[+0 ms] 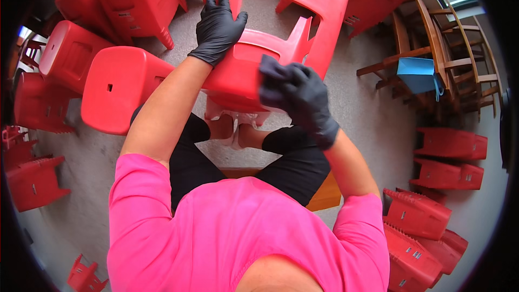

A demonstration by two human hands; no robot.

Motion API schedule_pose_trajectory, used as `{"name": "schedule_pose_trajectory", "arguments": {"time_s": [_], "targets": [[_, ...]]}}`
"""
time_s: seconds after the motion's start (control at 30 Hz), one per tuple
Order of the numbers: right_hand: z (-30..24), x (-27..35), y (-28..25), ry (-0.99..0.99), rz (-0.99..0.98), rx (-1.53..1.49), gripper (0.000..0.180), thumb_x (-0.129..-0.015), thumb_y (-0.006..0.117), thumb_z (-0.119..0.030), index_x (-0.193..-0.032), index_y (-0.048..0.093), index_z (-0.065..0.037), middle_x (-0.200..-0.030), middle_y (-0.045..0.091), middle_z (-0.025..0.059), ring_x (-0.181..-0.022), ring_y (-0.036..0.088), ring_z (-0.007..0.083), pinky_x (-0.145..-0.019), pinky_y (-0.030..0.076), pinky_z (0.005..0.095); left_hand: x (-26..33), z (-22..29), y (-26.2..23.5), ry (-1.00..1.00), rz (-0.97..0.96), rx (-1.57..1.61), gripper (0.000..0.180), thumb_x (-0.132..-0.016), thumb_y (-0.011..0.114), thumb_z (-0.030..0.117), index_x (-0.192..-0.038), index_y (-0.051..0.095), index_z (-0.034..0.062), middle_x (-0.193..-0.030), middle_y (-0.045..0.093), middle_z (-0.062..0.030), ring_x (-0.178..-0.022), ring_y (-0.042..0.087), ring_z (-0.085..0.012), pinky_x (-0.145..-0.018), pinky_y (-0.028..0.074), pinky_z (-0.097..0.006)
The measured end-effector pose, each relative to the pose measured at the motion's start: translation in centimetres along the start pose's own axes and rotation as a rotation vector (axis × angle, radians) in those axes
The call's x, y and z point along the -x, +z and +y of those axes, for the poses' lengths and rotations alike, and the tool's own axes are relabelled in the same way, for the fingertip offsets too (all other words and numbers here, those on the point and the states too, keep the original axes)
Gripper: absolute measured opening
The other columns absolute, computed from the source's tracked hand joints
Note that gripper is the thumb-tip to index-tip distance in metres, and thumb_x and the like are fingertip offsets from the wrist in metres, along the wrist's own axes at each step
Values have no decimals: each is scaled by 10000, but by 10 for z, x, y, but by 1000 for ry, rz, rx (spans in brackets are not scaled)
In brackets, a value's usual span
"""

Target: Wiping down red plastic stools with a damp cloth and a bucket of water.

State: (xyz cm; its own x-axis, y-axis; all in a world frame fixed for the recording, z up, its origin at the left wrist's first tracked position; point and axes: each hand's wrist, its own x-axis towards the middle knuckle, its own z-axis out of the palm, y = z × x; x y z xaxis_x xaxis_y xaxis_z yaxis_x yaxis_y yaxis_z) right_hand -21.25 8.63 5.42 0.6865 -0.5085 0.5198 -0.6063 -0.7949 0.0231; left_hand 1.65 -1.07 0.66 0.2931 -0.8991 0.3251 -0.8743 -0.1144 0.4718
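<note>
head view: my left hand (218, 26) lies flat, fingers spread, steadying the tipped red stool (254, 59), while my right hand (300, 94) curls around a dark cloth (268, 67), pressing it there.

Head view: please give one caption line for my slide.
Left hand steadies a tipped red plastic chair; right hand presses a dark cloth on it.
</note>
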Motion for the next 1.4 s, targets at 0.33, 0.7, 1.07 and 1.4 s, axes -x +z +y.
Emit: {"name": "schedule_pose_trajectory", "arguments": {"time_s": [0.33, 0.7, 1.07, 1.4], "targets": [[-29, -33, 29, -33, -63, -38, 277, -730, 622, -195, -1006, 637, -169, -909, 559, 62, -857, 589, 264, -669, 489, 376, -4, -11, 8, 25, -15, 22, 892, -791, 559, 472, -1496, 134, 128, -1472, 246, -283, -1246, 410, -454, -965, 420, -489], [130, -6, 48, 354, 329, -82, 187, -801, 666, -114, -983, 693, -78, -978, 624, 98, -987, 572, 249, -893, 455, 343, -5, -17, 5, 68, -9, -7, 885, -790, 559, 407, -1500, 119, 117, -1471, 242, -292, -1216, 447, -459, -968, 415, -489], [46, 15, 16, 445, 427, -625, 259, -764, 647, -118, -1017, 691, -83, -1093, 661, 87, -1068, 589, 275, -939, 436, 389, -3, -20, 14, 38, 51, 10, 889, -805, 563, 438, -1497, 117, 104, -1460, 249, -302, -1260, 396, -458, -980, 406, -495], [-10, -10, 12, 60, -23, -72, 431, -664, 710, -317, -1051, 640, -141, -1078, 582, 72, -946, 574, 271, -779, 454, 380, 0, -2, 8, 0, -2, -57, 890, -818, 559, 449, -1497, 101, 100, -1461, 243, -307, -1247, 417, -445, -927, 450, -486]]}}
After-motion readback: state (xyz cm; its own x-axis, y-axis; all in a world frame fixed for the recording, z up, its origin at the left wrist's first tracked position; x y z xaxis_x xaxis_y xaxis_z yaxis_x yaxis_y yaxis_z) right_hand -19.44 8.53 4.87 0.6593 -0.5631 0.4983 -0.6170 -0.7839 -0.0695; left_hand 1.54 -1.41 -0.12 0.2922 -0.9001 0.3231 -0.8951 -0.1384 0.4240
